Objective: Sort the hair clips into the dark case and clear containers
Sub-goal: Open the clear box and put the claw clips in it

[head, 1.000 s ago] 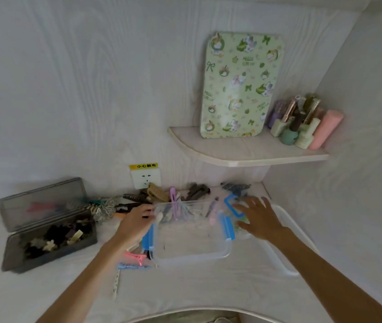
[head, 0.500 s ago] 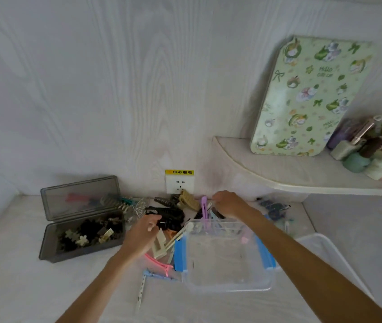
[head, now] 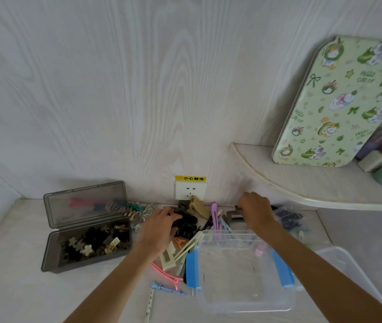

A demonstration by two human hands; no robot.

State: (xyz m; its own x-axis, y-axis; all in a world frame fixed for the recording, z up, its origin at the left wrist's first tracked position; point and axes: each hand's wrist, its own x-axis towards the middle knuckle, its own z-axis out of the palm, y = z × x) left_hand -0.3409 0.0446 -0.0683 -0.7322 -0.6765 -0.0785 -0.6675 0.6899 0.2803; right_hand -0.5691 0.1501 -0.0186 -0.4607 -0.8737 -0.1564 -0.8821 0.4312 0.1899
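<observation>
A dark case stands open at the left, with several dark and cream clips inside. A clear container with blue latches sits in front of me, with a few long clips leaning in its far end. Loose hair clips are piled along the wall between them. My left hand rests on the pile and its fingers curl on a black claw clip. My right hand is behind the container, pinching a grey-brown clip.
A wall socket with a yellow label sits above the pile. A corner shelf at the right carries a green patterned tin and bottles. A clear lid lies right of the container. Pink and blue long clips lie near its left latch.
The view has swung to the left. My left hand went from the container's left edge back into the pile onto the black claw clip. My right hand moved from the container's right side to behind it.
</observation>
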